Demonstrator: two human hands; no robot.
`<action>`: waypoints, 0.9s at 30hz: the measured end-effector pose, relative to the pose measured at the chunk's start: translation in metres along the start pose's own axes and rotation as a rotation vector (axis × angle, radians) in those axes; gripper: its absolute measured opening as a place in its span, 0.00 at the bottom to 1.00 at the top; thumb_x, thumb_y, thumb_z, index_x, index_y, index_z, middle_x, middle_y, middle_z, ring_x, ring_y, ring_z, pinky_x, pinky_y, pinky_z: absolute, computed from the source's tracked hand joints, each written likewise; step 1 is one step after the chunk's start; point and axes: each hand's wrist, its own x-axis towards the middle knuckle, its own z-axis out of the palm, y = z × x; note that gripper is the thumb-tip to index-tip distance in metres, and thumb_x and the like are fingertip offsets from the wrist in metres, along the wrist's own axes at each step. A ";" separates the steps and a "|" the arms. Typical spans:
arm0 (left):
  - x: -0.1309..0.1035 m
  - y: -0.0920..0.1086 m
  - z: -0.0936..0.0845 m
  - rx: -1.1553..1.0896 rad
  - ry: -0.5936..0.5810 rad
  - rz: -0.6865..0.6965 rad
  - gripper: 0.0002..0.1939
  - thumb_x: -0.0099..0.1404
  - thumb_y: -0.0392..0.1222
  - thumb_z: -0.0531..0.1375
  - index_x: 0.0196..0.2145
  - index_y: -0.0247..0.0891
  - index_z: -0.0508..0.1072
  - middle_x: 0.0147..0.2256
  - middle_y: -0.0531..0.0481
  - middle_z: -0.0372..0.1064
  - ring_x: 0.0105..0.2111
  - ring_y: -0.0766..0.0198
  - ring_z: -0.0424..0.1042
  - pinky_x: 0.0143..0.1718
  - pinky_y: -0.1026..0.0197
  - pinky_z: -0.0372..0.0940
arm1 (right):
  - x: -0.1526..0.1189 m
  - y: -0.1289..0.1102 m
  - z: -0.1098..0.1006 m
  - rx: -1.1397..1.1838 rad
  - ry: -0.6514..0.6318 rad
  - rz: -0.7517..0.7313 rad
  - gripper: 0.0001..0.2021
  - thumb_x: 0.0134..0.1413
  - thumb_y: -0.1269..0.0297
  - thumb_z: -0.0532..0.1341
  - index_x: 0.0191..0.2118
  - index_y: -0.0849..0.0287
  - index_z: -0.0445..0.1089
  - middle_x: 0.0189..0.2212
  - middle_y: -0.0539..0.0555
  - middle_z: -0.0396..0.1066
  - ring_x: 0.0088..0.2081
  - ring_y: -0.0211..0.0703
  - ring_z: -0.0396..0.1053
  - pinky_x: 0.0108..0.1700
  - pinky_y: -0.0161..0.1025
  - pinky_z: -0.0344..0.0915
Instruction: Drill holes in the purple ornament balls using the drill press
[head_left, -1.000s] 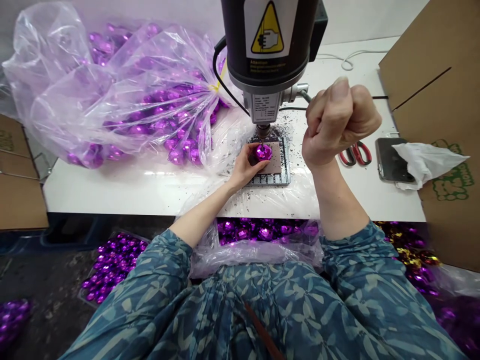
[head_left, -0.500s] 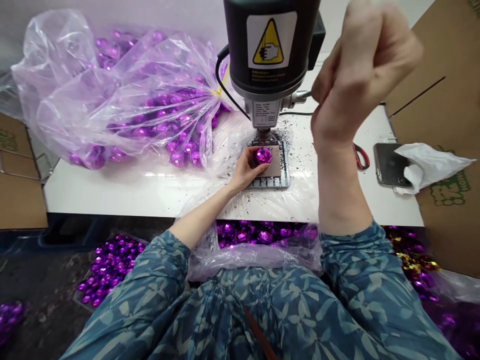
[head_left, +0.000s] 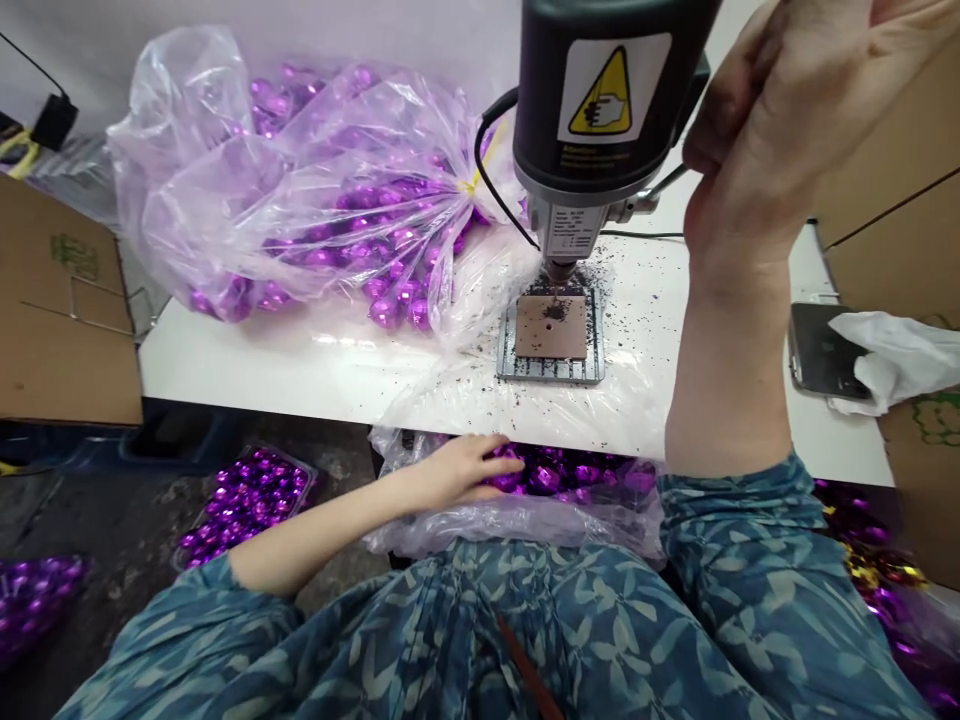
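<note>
My left hand (head_left: pixel 469 472) is low at the table's front edge, over the plastic-lined bin. Its fingers curve over a shiny purple faceted ball (head_left: pixel 507 480), the thumb below it; other such balls lie alongside. High on the right, my right hand (head_left: pixel 757 110) is closed on the feed lever (head_left: pixel 670 181) of a drill press (head_left: pixel 600 110), its grip end hidden by the fingers. Under the drill chuck (head_left: pixel 559 270), a brown square board (head_left: pixel 551 345) with a small hole and dark shavings lies on the slotted metal base (head_left: pixel 551 371).
A big clear bag (head_left: pixel 300 200) of purple balls rests on the white table (head_left: pixel 247 365). At right are a phone (head_left: pixel 825 350), crumpled white tissue (head_left: pixel 911 355) and a cardboard box (head_left: pixel 885 200). A tray of purple balls (head_left: pixel 251 500) sits on the floor.
My left hand has left the board under the drill, where it held a purple ball, and come down to the bin. My right hand stays on the lever. The view has shifted.
</note>
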 end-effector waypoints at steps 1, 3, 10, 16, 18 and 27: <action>-0.012 0.008 0.005 0.099 -0.060 -0.017 0.24 0.80 0.48 0.57 0.70 0.44 0.69 0.63 0.32 0.73 0.51 0.49 0.81 0.51 0.48 0.77 | 0.000 0.001 0.000 0.006 0.005 0.005 0.25 0.67 0.76 0.44 0.16 0.53 0.45 0.10 0.43 0.39 0.12 0.23 0.46 0.19 0.29 0.43; -0.024 0.017 0.010 0.254 -0.108 -0.017 0.28 0.78 0.40 0.56 0.74 0.45 0.64 0.65 0.32 0.73 0.53 0.45 0.81 0.55 0.47 0.73 | 0.002 0.004 -0.001 0.014 0.015 0.024 0.25 0.68 0.75 0.44 0.17 0.53 0.46 0.10 0.43 0.39 0.12 0.24 0.46 0.18 0.28 0.46; 0.028 -0.049 -0.035 -0.005 0.464 0.326 0.28 0.71 0.32 0.54 0.65 0.53 0.69 0.46 0.51 0.82 0.48 0.57 0.81 0.48 0.50 0.78 | 0.007 0.006 -0.001 0.078 0.034 0.005 0.24 0.68 0.75 0.47 0.19 0.53 0.47 0.12 0.43 0.37 0.12 0.25 0.45 0.18 0.30 0.43; 0.135 -0.165 -0.117 0.053 0.631 -0.452 0.20 0.67 0.22 0.51 0.45 0.40 0.77 0.44 0.42 0.80 0.48 0.55 0.80 0.53 0.47 0.75 | 0.003 0.007 -0.002 0.163 0.013 -0.010 0.27 0.60 0.72 0.60 0.18 0.54 0.41 0.12 0.42 0.34 0.11 0.25 0.44 0.17 0.34 0.36; 0.163 -0.193 -0.135 0.223 0.519 -0.642 0.19 0.68 0.23 0.53 0.49 0.35 0.77 0.56 0.32 0.76 0.59 0.45 0.75 0.62 0.41 0.69 | 0.004 0.012 -0.004 0.174 0.010 -0.033 0.29 0.53 0.64 0.65 0.18 0.54 0.41 0.12 0.42 0.33 0.10 0.27 0.44 0.16 0.37 0.34; 0.187 -0.232 -0.142 0.404 0.311 -0.753 0.19 0.72 0.40 0.60 0.56 0.28 0.78 0.67 0.24 0.62 0.72 0.25 0.56 0.71 0.29 0.54 | -0.001 0.018 -0.008 0.079 -0.025 -0.147 0.35 0.33 0.34 0.66 0.19 0.53 0.42 0.11 0.41 0.35 0.11 0.28 0.43 0.15 0.39 0.33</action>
